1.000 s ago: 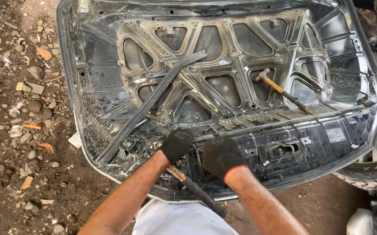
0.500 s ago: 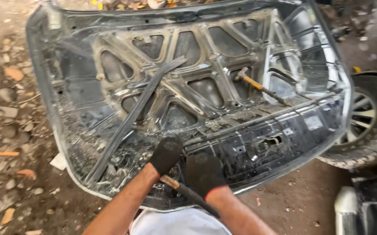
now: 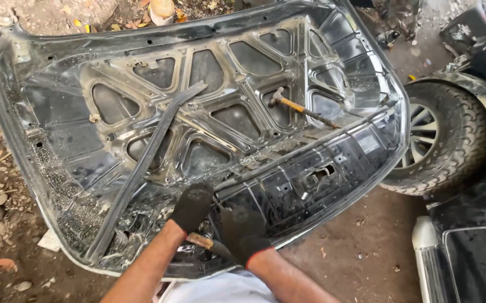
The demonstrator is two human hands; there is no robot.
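While the upturned car bonnet (image 3: 209, 129) lies on the dirt ground (image 3: 361, 235), a rusty bar (image 3: 206, 242) is held at its near edge; the right hand (image 3: 243, 233) is closed on it, the left hand (image 3: 192, 206) pressed beside. A slip could be caused by levering, driving gloved knuckles onto the sheet-metal edges.

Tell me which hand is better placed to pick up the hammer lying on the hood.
Right. The hammer lies on the far right part of the upturned hood, on the side of the right hand. The left hand sits further left, so it would probably have to cross over.
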